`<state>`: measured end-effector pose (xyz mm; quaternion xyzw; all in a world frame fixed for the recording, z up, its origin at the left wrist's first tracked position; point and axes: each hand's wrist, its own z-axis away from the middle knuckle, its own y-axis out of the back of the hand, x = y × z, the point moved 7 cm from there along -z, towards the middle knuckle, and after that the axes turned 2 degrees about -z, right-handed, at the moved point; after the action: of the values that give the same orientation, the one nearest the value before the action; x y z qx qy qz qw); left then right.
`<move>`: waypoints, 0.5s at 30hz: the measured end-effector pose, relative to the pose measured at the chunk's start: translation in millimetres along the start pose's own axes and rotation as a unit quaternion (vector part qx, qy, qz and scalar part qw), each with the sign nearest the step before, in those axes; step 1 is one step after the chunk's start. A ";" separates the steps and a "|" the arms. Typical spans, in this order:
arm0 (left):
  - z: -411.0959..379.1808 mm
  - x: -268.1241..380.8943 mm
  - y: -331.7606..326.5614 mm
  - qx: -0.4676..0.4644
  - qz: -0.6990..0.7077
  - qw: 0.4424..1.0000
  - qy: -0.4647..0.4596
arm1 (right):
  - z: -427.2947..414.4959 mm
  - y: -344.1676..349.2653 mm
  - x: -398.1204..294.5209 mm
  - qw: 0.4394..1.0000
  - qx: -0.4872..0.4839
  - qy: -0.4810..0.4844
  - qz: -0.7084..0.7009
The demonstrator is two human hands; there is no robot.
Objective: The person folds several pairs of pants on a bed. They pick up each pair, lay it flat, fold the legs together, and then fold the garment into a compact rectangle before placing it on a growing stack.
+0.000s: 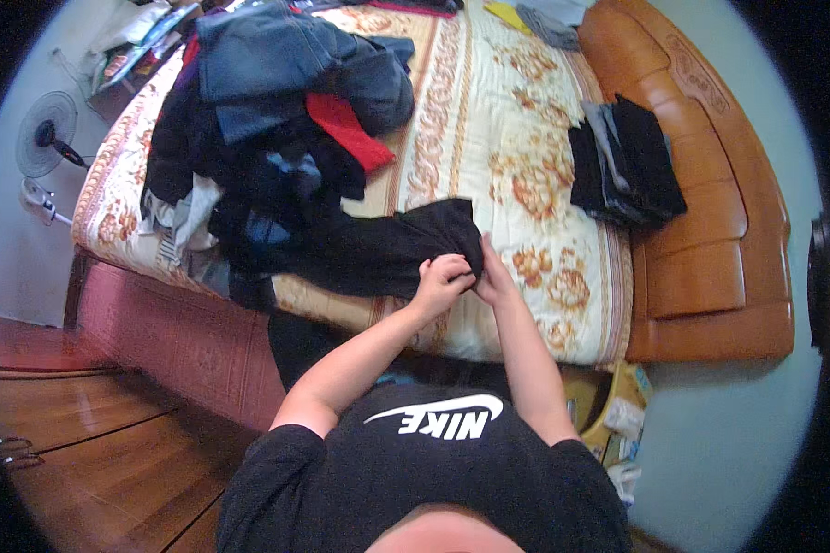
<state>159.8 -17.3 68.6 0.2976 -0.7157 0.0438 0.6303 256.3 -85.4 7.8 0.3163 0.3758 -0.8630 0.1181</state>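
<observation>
A black garment [380,252] stretches across the floral bedspread [526,173], its near end between my hands. My left hand [445,280] is on top of that end with curled fingers gripping the cloth. At the garment's right edge, my right hand [494,276] pinches the fabric, its fingers partly behind it. The garment's other end runs into a heap of dark clothes, with blue denim jeans [263,62] on top and a red cloth [349,131] sticking out. To the right lies a stack of folded dark clothes [626,166], partly against the headboard.
The carved wooden headboard [705,207] borders the bed on the right. A fan [47,131] stands beyond the bed's left side. Folded grey cloth [550,27] lies at the far edge. A small shelf holding items [615,415] is beside the bed, near my right arm.
</observation>
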 end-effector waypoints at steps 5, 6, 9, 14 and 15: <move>66.5 6.2 -28.8 -0.163 -0.105 0.971 -0.143 | 19.8 35.2 55.9 0.984 0.052 -0.164 0.043; 69.0 9.2 -16.4 -0.129 -0.091 0.974 -0.165 | 21.4 40.2 58.4 0.990 0.025 -0.137 -0.027; 72.1 11.5 50.2 0.060 -0.370 0.924 -0.071 | 44.7 30.0 38.4 0.990 0.023 0.015 -0.137; 52.4 -76.8 100.7 -0.017 -0.471 0.872 0.132 | 98.8 31.8 -21.6 0.964 -0.053 0.198 -0.172; 47.4 -79.0 96.8 -0.051 -0.483 0.865 0.121 | 110.9 25.8 -31.8 0.957 -0.078 0.224 -0.166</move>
<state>74.0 70.6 15.9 0.5660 -0.4012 -0.2673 0.6687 241.5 -184.5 70.5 0.4243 0.5061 -0.7456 -0.0897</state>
